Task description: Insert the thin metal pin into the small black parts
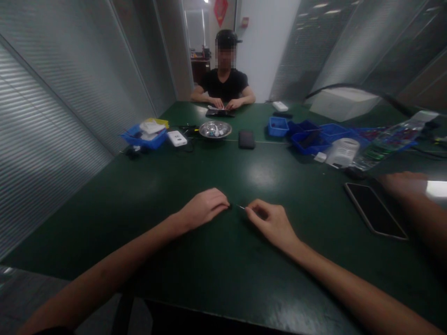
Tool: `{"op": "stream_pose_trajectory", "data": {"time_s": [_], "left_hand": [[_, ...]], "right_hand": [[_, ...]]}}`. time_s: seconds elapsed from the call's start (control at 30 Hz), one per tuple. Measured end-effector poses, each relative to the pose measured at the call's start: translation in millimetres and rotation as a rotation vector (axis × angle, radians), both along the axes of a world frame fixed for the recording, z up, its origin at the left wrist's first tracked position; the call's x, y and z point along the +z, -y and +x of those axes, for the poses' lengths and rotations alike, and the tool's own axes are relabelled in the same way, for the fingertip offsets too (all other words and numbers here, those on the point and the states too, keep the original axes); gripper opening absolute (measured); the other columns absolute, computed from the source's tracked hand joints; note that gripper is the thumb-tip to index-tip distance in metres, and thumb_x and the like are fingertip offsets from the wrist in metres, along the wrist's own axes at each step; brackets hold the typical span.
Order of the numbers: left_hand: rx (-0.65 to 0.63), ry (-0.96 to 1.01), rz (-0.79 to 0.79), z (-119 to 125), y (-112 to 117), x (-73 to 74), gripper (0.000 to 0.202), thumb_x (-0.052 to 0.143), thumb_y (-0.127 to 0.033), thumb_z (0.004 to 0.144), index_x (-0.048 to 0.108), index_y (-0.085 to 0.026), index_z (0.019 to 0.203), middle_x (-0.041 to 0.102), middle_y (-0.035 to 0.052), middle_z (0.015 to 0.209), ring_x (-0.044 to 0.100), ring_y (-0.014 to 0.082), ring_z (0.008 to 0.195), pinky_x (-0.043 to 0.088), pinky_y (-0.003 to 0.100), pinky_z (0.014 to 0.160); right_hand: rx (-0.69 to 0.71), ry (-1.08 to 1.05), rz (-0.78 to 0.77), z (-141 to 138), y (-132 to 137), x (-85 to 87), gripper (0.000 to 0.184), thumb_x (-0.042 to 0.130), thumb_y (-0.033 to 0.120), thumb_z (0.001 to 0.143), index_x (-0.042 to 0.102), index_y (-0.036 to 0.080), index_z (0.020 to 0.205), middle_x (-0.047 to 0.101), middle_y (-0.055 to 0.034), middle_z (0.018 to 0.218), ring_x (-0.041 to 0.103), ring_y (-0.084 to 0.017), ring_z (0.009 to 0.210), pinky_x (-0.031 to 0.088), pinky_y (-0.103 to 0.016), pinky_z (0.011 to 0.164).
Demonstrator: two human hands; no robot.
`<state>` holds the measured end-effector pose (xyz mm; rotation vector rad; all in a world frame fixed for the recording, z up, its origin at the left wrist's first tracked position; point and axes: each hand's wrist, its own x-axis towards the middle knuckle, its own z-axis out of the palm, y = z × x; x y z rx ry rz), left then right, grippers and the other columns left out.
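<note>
Near the middle of the dark green table (146, 260), my left hand (206, 204) is closed, with its fingertips pinching a tiny dark piece (230, 205) too small to name. Just to its right, my right hand (274, 221) pinches a thin, light-coloured metal pin-like tool (240, 206) between thumb and forefinger. The tool's tip points left toward the dark piece, with a small gap between them. Both hands rest low over the tabletop.
A phone (376, 210) lies to the right, beside another person's blurred hand (405, 186). Farther back are a black wallet-like case (246, 139), a metal bowl (215, 136), blue bins (278, 126) and a plastic bottle (387, 144). A person (225, 83) sits opposite.
</note>
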<state>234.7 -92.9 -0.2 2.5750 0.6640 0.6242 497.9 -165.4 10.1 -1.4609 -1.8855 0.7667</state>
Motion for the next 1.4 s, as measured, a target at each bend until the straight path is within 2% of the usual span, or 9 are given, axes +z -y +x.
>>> {"op": "stream_pose_trajectory", "data": {"time_s": [0.1,0.27,0.47,0.73,1.03,1.17,1.4], "left_hand": [[-0.011,0.048,-0.096,21,18,-2.9,0.014,0.058,-0.021,0.102,0.067,-0.017,0.111,0.068,0.0071,0.111,0.061,0.0197,0.107,0.049,0.035,0.096],[0.087,0.058,-0.193,22,18,-1.8,0.023,0.064,-0.023,0.097,0.063,-0.019,0.12,0.065,0.0078,0.115,0.06,0.0211,0.106,0.05,0.035,0.092],[0.06,0.015,-0.153,24,12,0.3,0.015,0.064,-0.024,0.096,0.068,-0.018,0.11,0.065,0.0077,0.107,0.056,0.0232,0.105,0.046,0.037,0.092],[0.036,-0.002,-0.148,21,12,1.1,0.016,0.059,-0.025,0.1,0.067,-0.018,0.111,0.065,0.0086,0.107,0.056,0.0233,0.104,0.045,0.037,0.092],[0.006,-0.025,-0.139,19,12,2.5,0.02,0.057,-0.028,0.102,0.067,-0.019,0.115,0.065,0.0089,0.109,0.056,0.0238,0.106,0.044,0.039,0.097],[0.006,-0.022,-0.151,20,12,3.9,0.019,0.058,-0.028,0.101,0.068,-0.019,0.115,0.065,0.0091,0.109,0.056,0.0241,0.106,0.045,0.038,0.094],[0.015,-0.014,-0.155,19,11,0.8,0.02,0.061,-0.026,0.099,0.068,-0.019,0.116,0.065,0.009,0.11,0.056,0.0241,0.107,0.046,0.037,0.093]], "right_hand": [[0.012,0.013,0.009,2,-2,0.5,0.024,0.058,0.037,0.097,0.073,0.02,0.088,0.072,-0.0006,0.076,0.066,-0.017,0.067,0.046,-0.027,0.062],[0.075,0.035,-0.011,7,-6,1.8,0.022,0.059,0.033,0.096,0.074,0.019,0.086,0.07,0.0003,0.071,0.062,-0.015,0.06,0.043,-0.025,0.058],[0.144,0.077,-0.001,5,-7,-0.2,0.019,0.06,0.028,0.094,0.075,0.02,0.086,0.068,0.0021,0.067,0.06,-0.013,0.056,0.04,-0.024,0.056],[0.144,0.08,0.0,3,-8,-0.2,0.018,0.06,0.027,0.094,0.074,0.019,0.085,0.068,0.002,0.067,0.06,-0.014,0.057,0.041,-0.024,0.057],[0.132,0.088,-0.001,-6,-8,1.8,0.024,0.058,0.034,0.097,0.074,0.02,0.087,0.07,-0.0001,0.07,0.062,-0.015,0.059,0.044,-0.025,0.058],[0.131,0.124,0.02,-11,-8,0.2,0.024,0.058,0.035,0.097,0.074,0.02,0.086,0.072,-0.001,0.071,0.064,-0.016,0.06,0.045,-0.025,0.059],[0.222,0.048,0.026,-6,-6,-0.5,0.023,0.058,0.033,0.098,0.074,0.019,0.089,0.07,0.0006,0.071,0.06,-0.013,0.058,0.041,-0.024,0.057]]}}
